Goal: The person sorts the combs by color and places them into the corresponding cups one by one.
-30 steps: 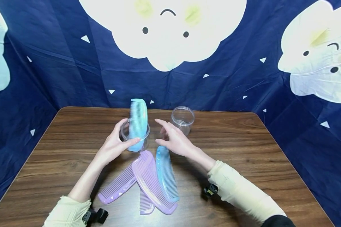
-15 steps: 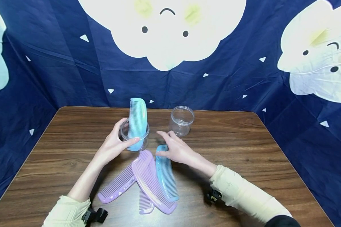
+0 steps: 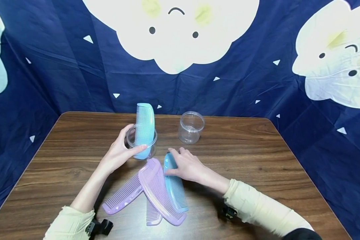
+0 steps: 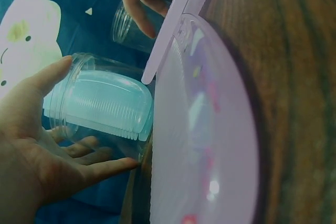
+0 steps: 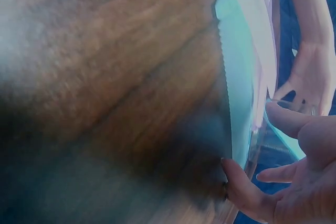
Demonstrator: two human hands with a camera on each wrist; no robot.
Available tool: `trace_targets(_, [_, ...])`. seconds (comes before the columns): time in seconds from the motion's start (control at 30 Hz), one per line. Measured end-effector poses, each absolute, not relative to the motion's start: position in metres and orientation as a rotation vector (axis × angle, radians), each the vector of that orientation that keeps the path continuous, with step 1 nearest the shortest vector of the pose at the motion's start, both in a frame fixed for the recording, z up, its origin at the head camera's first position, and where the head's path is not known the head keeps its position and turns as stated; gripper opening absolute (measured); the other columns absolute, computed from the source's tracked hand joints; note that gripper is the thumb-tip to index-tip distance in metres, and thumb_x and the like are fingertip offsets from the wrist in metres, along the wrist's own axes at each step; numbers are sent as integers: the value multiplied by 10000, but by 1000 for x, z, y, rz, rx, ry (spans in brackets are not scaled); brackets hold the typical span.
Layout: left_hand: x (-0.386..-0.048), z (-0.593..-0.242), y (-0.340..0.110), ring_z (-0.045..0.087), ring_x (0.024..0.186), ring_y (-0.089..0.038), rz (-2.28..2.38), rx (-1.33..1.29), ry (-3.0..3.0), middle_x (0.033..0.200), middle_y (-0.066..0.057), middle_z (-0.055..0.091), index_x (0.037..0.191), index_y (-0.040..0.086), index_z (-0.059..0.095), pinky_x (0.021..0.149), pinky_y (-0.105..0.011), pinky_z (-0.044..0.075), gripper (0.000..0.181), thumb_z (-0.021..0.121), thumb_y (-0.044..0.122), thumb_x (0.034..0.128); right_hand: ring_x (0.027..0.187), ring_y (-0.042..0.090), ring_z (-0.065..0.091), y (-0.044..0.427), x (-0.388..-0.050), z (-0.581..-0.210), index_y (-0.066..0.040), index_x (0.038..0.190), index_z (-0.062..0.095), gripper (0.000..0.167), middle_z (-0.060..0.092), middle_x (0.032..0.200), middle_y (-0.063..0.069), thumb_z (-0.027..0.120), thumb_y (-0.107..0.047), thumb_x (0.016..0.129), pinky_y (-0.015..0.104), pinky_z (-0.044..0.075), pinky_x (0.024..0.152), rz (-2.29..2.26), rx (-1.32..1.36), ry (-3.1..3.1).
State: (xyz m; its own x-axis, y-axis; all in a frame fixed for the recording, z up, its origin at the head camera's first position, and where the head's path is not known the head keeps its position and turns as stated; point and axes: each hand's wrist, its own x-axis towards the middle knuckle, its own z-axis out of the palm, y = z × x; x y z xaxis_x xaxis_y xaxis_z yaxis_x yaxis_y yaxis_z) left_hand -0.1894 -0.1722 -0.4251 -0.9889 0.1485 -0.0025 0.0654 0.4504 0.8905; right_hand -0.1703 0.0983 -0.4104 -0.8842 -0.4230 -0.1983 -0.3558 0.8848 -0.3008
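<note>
The left hand (image 3: 117,154) curls around a clear jar (image 3: 152,151), thumb near its rim; a light blue comb (image 3: 144,130) stands upright inside. In the left wrist view that comb (image 4: 105,103) shows through the jar wall. Over the upper end of a blue comb (image 3: 177,191) lying on the table is the right hand (image 3: 189,166), thumb and fingers spread on either side; whether it touches the comb is hard to tell. The right wrist view shows the fingers beside the comb's end (image 5: 239,77). Purple combs (image 3: 162,196) lie overlapping just left of it.
A second clear jar (image 3: 191,128) stands near the back edge of the wooden table (image 3: 243,150), beyond the right hand. Another purple comb (image 3: 124,195) slants out toward the left forearm. A dark blue cloth (image 3: 78,83) with clouds hangs behind the table.
The right hand has come down and nearer, from beside the far jar to over the blue comb's upper end. The left hand, its jar and the comb inside have stayed in place.
</note>
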Motion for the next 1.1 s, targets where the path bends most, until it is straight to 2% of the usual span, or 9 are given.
trace_targets(0.43, [-190,-429,-176,362,1527,-341,1568,172,2621,1662,-118,358,1645,217,136,1197,-592,323,1051,783,526,877,1192,338,598,89,-158,-419,-132,1573,392,1013,579,1383,220,775,-667,804,499,593,851,-201,-660,2853])
trace_targets(0.63, [-191,-429,-175,376,1517,-340,1568,182,2623,1658,-118,364,1641,225,146,1190,-586,331,1032,782,514,882,1177,340,602,86,-156,-418,-112,1571,396,991,573,1378,233,794,-618,817,491,600,842,-208,-633,2850])
trace_targets(0.87, [-191,-429,-174,371,1521,-341,1569,189,2621,1657,-123,361,1641,218,148,1191,-592,332,1033,781,516,882,1077,292,579,85,-156,-416,-95,1564,409,921,571,1374,221,799,-507,838,441,592,806,-201,-610,2832])
trace_targets(1.1, [-192,-429,-172,369,1524,-338,1571,189,2620,1662,-118,356,1643,240,139,1195,-592,334,1036,779,526,880,1154,313,567,87,-157,-414,-105,1582,380,947,528,1449,219,815,-461,820,453,588,812,-127,-623,2810])
